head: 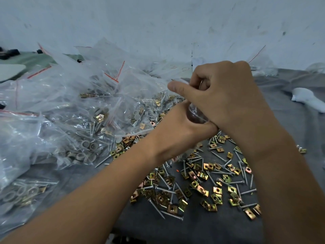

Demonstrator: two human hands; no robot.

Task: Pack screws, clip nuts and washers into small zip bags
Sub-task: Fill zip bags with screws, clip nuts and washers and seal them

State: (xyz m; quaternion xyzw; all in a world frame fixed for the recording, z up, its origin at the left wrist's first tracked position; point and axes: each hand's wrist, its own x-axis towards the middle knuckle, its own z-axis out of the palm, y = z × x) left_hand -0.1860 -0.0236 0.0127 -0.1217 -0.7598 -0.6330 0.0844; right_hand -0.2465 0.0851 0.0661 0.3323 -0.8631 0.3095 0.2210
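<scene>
Both grips pinch small zip bag (196, 113) | left hand (182, 131), right hand (226, 95) | gray cloth (175, 229) bare near front edge

Desk (219, 229): covered in dark grey cloth, filling the lower and right frame.

Loose clip nuts (202, 189): brass-coloured, scattered across the lower centre, mixed with loose screws (177, 215), silver and long.

Filled zip bags (73, 110): clear plastic with red seal strips, heaped at left and centre, holding washers (86, 144), screws and clip nuts.

Left hand (179, 132): centre frame, reaching up from the lower left, in a grip on a small clear bag (195, 113).

Right hand (228, 95): above and touching the left hand, fingers curled at the bag's top, thumb pointing left.

White object (307, 99): right edge, on the cloth; kind unclear.

Wall (158, 23): pale, scuffed, across the top.
</scene>
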